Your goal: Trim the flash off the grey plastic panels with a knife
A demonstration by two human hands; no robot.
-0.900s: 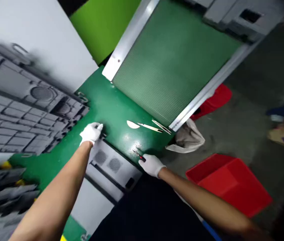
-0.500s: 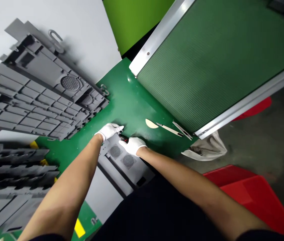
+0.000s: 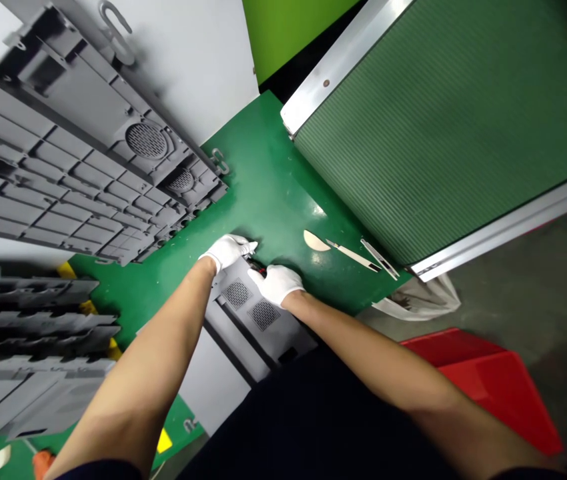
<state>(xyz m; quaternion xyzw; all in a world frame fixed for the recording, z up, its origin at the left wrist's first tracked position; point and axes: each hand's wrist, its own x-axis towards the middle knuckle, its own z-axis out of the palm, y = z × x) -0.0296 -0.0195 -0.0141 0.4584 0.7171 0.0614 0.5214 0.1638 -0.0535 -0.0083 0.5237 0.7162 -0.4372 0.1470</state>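
A grey plastic panel [image 3: 228, 320] with two round-edged mesh grilles lies on the green worktop [image 3: 268, 160], close against my body. My left hand [image 3: 227, 252], in a white glove, is closed on the panel's far left corner with the thumb and fingers together. My right hand [image 3: 279, 284], gloved the same, is closed around a small tool [image 3: 257, 268] with red and black handles that looks like nippers. The tool's tip is at the panel's far edge, near my left fingertips; its jaws are mostly hidden.
A large ribbed grey panel [image 3: 88, 160] stands at the left, with more panels [image 3: 38, 313] stacked below it. A craft knife [image 3: 353, 256], tweezers [image 3: 379, 259] and a cream half-disc [image 3: 316, 241] lie on the worktop. At right are a green conveyor [image 3: 443, 120] and a red bin [image 3: 498, 393].
The whole view has shifted, so the hands and panel appear slightly farther right. Both hands keep their holds at the panel's far edge. An orange object shows at the lower left.
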